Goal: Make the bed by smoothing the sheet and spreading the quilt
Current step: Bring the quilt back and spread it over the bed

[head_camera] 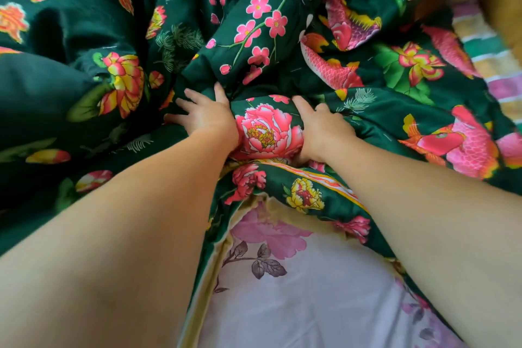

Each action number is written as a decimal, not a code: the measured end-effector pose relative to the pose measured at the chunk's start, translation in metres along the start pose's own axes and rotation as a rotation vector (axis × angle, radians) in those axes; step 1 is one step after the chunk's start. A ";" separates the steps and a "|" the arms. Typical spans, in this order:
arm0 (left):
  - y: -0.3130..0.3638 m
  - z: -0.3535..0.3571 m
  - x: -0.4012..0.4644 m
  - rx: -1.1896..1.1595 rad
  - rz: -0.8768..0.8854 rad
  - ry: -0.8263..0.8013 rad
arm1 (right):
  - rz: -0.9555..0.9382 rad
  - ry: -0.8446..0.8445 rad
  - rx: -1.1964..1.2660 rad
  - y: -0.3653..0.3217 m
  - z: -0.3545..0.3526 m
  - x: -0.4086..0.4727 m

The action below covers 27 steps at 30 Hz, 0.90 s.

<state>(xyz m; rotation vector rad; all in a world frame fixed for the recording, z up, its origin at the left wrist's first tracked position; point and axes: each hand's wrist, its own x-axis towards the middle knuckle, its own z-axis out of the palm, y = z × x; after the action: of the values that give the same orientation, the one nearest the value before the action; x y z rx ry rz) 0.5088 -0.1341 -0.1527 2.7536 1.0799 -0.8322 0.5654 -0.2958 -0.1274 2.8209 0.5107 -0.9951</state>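
Thick, padded quilt [282, 37], dark green with a slight sheen, printed with pink blossom sprays, big pink and yellow flowers, pale pine sprigs and red-pink fish with scaled bodies. Heaped and rumpled over most of the bed, deep folds and puffy rolls running roughly away from the viewer toward the top of the view, so no clear long axis to tell. Near edge turned back, showing a plain cream underside and a striped orange and yellow border along the hem.

Left hand [206, 116] pressed into the quilt beside a bulging fold with a large pink peony, fingers spread and fairly straight, tips sinking into the soft fabric. Right hand [322, 130] on the other side of the same fold, fingers curled into the cloth and gripping the roll, thumb lying along its top. Bare forearms reaching in from the lower corners, peony fold bunched between the two hands.

Below the turned-back edge, smooth flat sheet [296, 305], pale lilac, thin cotton look, printed with a pink flower and grey-purple leaves on a stem. At the far right, striped cloth [491, 65] in cream, green, tan and purple bands, partly covered by the quilt
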 end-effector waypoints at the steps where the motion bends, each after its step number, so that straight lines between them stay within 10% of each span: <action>1: -0.005 0.000 -0.010 -0.003 0.059 0.028 | -0.012 0.040 -0.002 0.002 0.003 -0.009; 10: -0.038 0.031 -0.176 0.230 0.424 0.078 | -0.102 -0.120 0.053 0.040 0.057 -0.167; 27: -0.044 0.040 -0.467 0.077 0.315 -0.036 | -0.403 0.031 -0.115 0.166 0.060 -0.409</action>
<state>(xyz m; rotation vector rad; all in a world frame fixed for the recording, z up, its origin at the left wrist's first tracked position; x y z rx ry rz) 0.1790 -0.3965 0.0562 2.8513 0.5954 -0.8873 0.2891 -0.5773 0.0796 2.6894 1.1347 -0.9424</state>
